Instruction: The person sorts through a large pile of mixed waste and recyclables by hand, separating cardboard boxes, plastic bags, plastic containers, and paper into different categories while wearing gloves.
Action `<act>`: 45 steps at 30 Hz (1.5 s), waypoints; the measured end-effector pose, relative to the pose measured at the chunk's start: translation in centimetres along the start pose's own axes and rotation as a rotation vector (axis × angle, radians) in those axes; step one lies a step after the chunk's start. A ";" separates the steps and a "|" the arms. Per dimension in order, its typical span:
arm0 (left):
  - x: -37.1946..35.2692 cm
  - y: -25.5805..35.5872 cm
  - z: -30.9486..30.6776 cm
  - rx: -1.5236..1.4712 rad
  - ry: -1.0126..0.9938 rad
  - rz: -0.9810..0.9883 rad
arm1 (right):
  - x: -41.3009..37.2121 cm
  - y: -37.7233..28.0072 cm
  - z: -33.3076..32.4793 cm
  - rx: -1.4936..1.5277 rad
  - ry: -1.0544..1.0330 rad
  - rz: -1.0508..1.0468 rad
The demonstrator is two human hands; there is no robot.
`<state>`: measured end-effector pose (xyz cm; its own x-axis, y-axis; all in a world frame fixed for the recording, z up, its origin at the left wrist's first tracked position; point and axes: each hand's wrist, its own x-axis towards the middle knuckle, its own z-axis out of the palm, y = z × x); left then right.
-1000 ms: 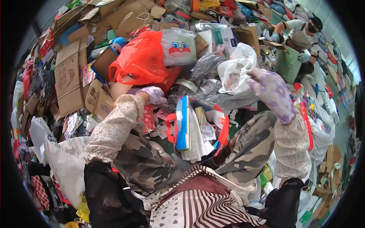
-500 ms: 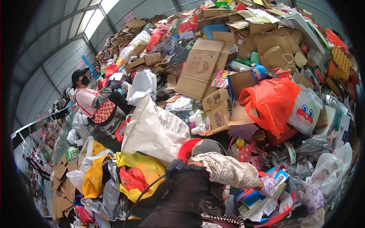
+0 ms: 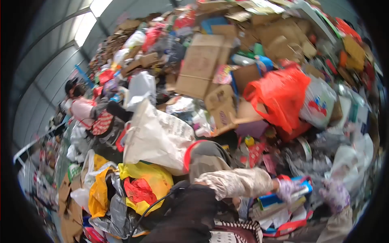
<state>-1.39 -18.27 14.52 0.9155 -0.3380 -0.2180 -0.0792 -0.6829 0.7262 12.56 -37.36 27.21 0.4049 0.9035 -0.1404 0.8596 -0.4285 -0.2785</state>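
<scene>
My left hand point(image 3: 288, 190), in a pale purple-patterned glove below a floral sleeve, rests at a stack of books and papers. Its fingers appear bent over the edge of a blue-covered book point(image 3: 273, 200), though motion blurs them. The stack lies in a bag with a red edge point(image 3: 285, 230). Just right of it is my right hand point(image 3: 336, 197), in a matching glove. Its fingers look apart, beside clear and grey plastic bags, and I see nothing in them.
A large white sack point(image 3: 156, 139) and a yellow bag point(image 3: 162, 180) stand left of my arm. A heap of cardboard point(image 3: 200, 67), bags and bottles rises ahead, with a red plastic bag point(image 3: 279, 99) nearby. Another person point(image 3: 87, 105) sits at the left.
The view has shifted, and the image is more blurred. My left hand and the blue-covered book have moved slightly up and right together. My right hand stays beside the stack.
</scene>
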 end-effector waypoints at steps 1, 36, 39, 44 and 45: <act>-0.2 -0.5 -1.0 -0.448 -0.150 -0.095 | -0.5 0.7 0.6 0.023 -0.018 0.078; -4.3 -18.9 7.8 -0.349 1.105 -0.977 | -4.1 0.7 -3.2 0.108 -0.001 0.326; -3.1 -19.5 10.0 -0.462 1.078 -0.963 | -4.0 0.9 -3.3 0.114 -0.019 0.326; -3.7 -14.6 9.9 -0.325 0.955 -0.990 | -4.0 2.0 -2.5 0.095 -0.006 0.290; -4.0 -12.9 8.8 -0.333 0.896 -1.039 | -4.0 2.0 -2.6 0.094 -0.006 0.290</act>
<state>-7.48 -13.85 0.30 0.4451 0.8241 -0.3503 0.7572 -0.1375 0.6386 13.46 -41.79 29.72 0.6272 0.7435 -0.2320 0.6755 -0.6676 -0.3130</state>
